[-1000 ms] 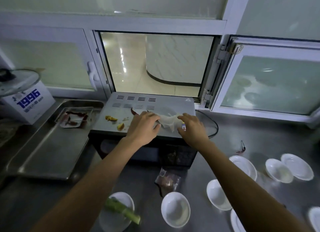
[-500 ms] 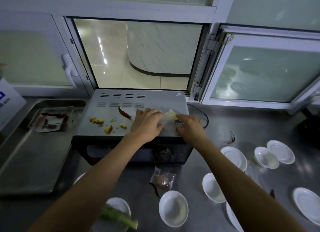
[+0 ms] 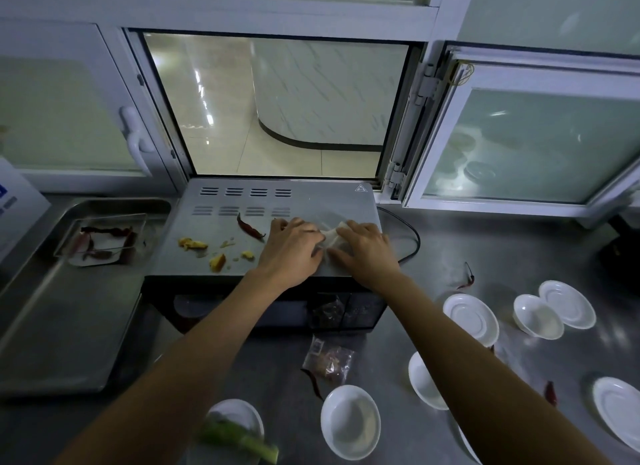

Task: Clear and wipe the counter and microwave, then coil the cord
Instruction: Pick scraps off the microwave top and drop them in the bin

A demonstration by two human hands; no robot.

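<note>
Fingers (image 3: 304,227) of the left hand (image 3: 294,249) curl over one end of a crumpled white paper towel (image 3: 330,237), and the right hand (image 3: 365,251) presses down on its other end, fingers bent onto it; both hands bunch the towel on top of the microwave (image 3: 214,229), towards its right front part. Just left of the left hand a dried red chilli (image 3: 250,228) lies on the microwave top, and further left sit several yellow food scraps (image 3: 217,262) scattered near the front edge. A black cord (image 3: 410,237) loops off the microwave's right side onto the steel tabletop (image 3: 502,249). Left of the microwave stands a steel tray (image 3: 69,326) carrying a small clear dish of chillies (image 3: 104,242). In front of the microwave lies a small clear packet (image 3: 329,359) with a chilli beside it, then a white bowl (image 3: 349,421) and a plate with a green stalk (image 3: 239,437). More white bowls and saucers (image 3: 471,314) spread over the tabletop to the right, with stray chillies among them.
</note>
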